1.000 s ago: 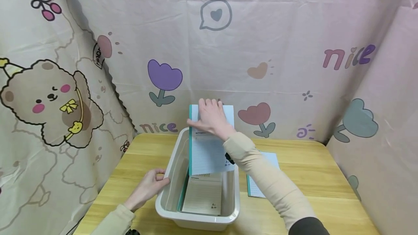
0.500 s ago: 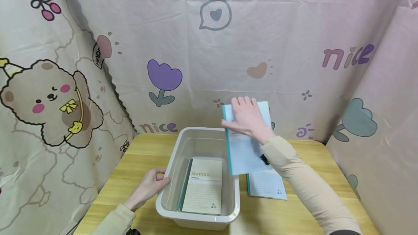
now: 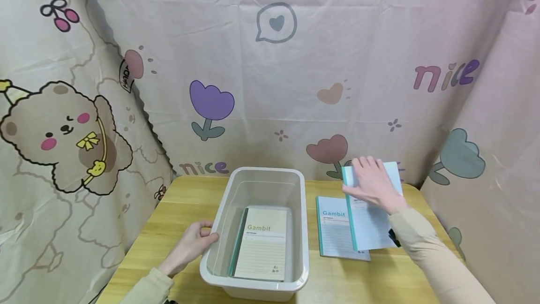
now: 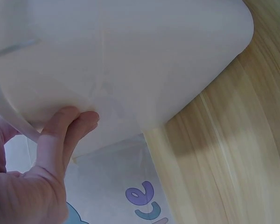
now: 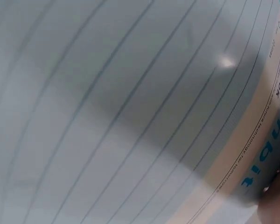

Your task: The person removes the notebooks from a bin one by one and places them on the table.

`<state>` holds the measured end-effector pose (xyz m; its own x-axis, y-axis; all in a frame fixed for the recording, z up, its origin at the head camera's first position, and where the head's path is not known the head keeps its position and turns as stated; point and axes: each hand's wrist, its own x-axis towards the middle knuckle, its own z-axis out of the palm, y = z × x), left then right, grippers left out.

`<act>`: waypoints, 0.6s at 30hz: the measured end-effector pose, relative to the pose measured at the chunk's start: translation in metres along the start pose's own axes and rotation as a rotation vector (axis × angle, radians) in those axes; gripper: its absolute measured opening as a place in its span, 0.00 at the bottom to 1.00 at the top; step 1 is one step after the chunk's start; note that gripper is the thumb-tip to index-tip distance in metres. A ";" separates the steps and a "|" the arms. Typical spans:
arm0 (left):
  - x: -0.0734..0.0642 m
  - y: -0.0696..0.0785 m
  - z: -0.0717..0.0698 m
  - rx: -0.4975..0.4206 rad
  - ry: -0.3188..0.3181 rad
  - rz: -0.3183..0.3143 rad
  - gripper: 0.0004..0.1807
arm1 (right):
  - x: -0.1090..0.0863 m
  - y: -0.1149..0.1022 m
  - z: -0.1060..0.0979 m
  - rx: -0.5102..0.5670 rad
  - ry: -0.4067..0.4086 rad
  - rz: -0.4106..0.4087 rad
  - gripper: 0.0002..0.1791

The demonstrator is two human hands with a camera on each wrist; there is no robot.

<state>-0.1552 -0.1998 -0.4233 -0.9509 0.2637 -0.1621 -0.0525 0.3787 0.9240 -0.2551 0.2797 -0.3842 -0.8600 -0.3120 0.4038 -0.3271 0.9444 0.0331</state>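
Two hands engaged: left hand [image 3: 191, 247] pinching the white bin [image 3: 257, 285] by its left rim, right hand [image 3: 374, 184] gripping a blue notebook [image 3: 368, 229] partly over the flat notebook [image 3: 333, 236], right of the bin; squaring the two before release should probably work best.

The tub [image 3: 305, 233] gaped open above; the left hand [image 3: 193, 243] blocked its left rim, two blue notebooks [image 3: 335, 238] the way right!

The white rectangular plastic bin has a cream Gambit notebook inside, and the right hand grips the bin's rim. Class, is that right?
Wrong hand: the head view shows the left hand gripping the bin's rim. The cream notebook is inside.
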 end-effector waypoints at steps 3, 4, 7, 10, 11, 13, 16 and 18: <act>0.000 0.000 0.000 0.004 0.003 -0.005 0.28 | -0.015 0.021 0.016 -0.002 -0.019 0.025 0.33; 0.000 0.000 0.000 0.005 0.004 -0.006 0.28 | -0.019 0.028 0.021 -0.003 -0.021 0.030 0.33; 0.000 0.000 -0.001 0.007 0.004 -0.004 0.28 | -0.031 0.046 0.037 -0.005 -0.031 0.045 0.33; 0.001 0.000 -0.002 0.005 -0.002 0.000 0.28 | -0.042 0.061 0.051 -0.010 -0.044 0.063 0.34; 0.001 0.000 -0.002 0.005 -0.003 0.000 0.28 | -0.045 0.065 0.055 -0.011 -0.050 0.071 0.34; 0.001 0.000 -0.001 0.002 -0.004 -0.005 0.28 | -0.051 0.072 0.062 -0.013 -0.066 0.088 0.34; 0.001 -0.001 -0.001 0.000 -0.008 -0.012 0.28 | -0.058 0.081 0.071 -0.013 -0.084 0.110 0.33; 0.001 0.000 -0.001 -0.001 -0.009 -0.013 0.28 | -0.061 0.084 0.076 -0.008 -0.097 0.123 0.33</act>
<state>-0.1568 -0.2006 -0.4229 -0.9472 0.2673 -0.1771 -0.0648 0.3814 0.9221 -0.2600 0.3702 -0.4753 -0.9273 -0.2023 0.3150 -0.2144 0.9767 -0.0039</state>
